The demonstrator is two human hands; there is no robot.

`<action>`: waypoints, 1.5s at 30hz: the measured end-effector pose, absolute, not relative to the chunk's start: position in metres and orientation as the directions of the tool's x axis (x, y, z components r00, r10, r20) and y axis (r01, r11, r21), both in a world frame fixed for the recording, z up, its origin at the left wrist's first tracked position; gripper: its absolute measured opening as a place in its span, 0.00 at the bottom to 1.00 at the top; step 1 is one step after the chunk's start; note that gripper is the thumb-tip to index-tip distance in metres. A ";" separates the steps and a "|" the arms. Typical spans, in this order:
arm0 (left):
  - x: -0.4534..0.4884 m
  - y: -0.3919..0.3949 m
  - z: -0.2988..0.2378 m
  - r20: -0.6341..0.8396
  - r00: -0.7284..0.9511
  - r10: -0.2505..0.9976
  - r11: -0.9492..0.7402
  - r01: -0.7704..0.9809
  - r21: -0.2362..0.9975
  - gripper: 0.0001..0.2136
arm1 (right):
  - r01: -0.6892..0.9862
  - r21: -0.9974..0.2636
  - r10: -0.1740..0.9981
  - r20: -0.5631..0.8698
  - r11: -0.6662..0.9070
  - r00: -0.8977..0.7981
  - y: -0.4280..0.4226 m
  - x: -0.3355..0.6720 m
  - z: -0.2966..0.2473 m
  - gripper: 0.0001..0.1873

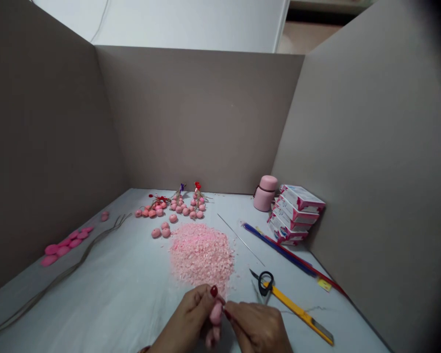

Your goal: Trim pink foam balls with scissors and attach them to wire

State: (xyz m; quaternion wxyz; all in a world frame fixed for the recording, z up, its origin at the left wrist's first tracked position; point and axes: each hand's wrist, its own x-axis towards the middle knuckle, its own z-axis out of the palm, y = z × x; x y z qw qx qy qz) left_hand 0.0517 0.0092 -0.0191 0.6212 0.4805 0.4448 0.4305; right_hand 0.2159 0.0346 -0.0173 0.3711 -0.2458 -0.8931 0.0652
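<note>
Tabletop (125, 294) pale grey, cardboard partitions (198, 117) around, pink piece (216, 314) held

The pink lump (216, 314) pinched by the left hand (191, 316) and right hand (259, 326) looks soft and matt, like dough or clay. Just past the grip, the pink crumbs (202, 252) look dry and rough. Right of the grip, the scissors (265, 284) have black plastic loops and the cutter (299, 314) is smooth yellow plastic. Further off, the thin needle (240, 239) looks like shiny metal, the boxes (297, 212) are glossy card, and the walls (206, 122) are dull cardboard. The table (113, 294) top is pale and matt.
</note>
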 end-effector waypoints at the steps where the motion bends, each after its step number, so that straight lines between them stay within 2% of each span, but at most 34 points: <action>1: 0.052 0.009 -0.020 -0.159 0.254 0.954 0.192 -0.113 0.975 0.25 | 0.393 -0.291 0.483 0.638 0.872 -0.600 0.035 0.216 -0.017 0.14; 2: 0.052 0.009 -0.020 -0.134 0.255 0.958 0.169 -0.117 0.979 0.25 | 0.395 -0.320 0.505 0.634 0.861 -0.586 0.035 0.216 -0.015 0.14; 4: 0.049 0.007 -0.019 0.025 0.197 0.980 -0.006 -0.098 0.995 0.20 | 0.389 -0.449 0.594 0.589 0.805 -0.549 0.035 0.215 -0.011 0.14; 7: 0.043 0.005 -0.015 0.344 0.164 0.925 -0.366 0.128 0.922 0.14 | 0.381 -0.590 0.696 0.518 0.712 -0.498 0.035 0.215 -0.006 0.14; 9: 0.041 0.003 -0.011 0.414 0.220 0.883 -0.462 0.253 0.850 0.07 | 0.393 -0.590 0.704 0.513 0.705 -0.492 0.035 0.216 -0.006 0.14; 12: 0.041 0.002 -0.007 0.297 0.196 0.935 -0.337 0.216 0.916 0.06 | 0.419 -0.501 0.653 0.551 0.757 -0.520 0.035 0.217 -0.007 0.15; 14: 0.043 0.002 -0.008 0.177 0.163 0.971 -0.199 0.128 0.972 0.09 | 0.427 -0.418 0.597 0.585 0.802 -0.549 0.035 0.218 -0.009 0.14; 17: 0.046 0.004 -0.011 0.098 0.165 0.981 -0.093 -0.041 0.995 0.13 | 0.421 -0.316 0.520 0.632 0.850 -0.575 0.037 0.219 -0.012 0.13; 22: 0.048 0.011 -0.016 -0.029 0.188 0.982 0.070 -0.217 0.974 0.20 | 0.420 -0.188 0.424 0.689 0.888 -0.588 0.039 0.220 -0.017 0.13; 26: 0.050 0.014 -0.020 -0.248 0.274 0.929 0.323 -0.276 0.905 0.24 | 0.441 0.005 0.294 0.738 0.897 -0.607 0.038 0.218 -0.014 0.13; 28: 0.050 0.013 -0.021 -0.338 0.309 0.889 0.427 -0.293 0.855 0.25 | 0.451 0.051 0.266 0.747 0.891 -0.610 0.037 0.217 -0.012 0.14; 30: 0.050 0.012 -0.021 -0.320 0.297 0.899 0.409 -0.315 0.856 0.25 | 0.448 -0.037 0.327 0.739 0.893 -0.590 0.036 0.216 -0.012 0.14; 32: 0.047 0.010 -0.019 -0.161 0.247 0.956 0.231 -0.290 0.929 0.21 | 0.442 -0.203 0.445 0.700 0.874 -0.559 0.036 0.216 -0.013 0.14; 35: 0.042 0.007 -0.013 0.163 0.204 0.965 -0.152 -0.069 0.986 0.17 | 0.436 -0.393 0.584 0.612 0.809 -0.533 0.037 0.217 -0.013 0.14; 37: 0.040 0.005 -0.011 0.234 0.219 0.947 -0.249 0.044 0.967 0.11 | 0.431 -0.435 0.612 0.591 0.791 -0.525 0.038 0.217 -0.012 0.14; 39: 0.040 0.003 -0.010 0.203 0.212 0.956 -0.214 0.029 0.976 0.11 | 0.427 -0.418 0.596 0.603 0.802 -0.530 0.039 0.218 -0.012 0.13; 45: 0.045 0.006 -0.016 0.059 0.275 0.960 0.008 -0.235 0.972 0.17 | 0.431 -0.286 0.503 0.654 0.856 -0.565 0.039 0.219 -0.018 0.13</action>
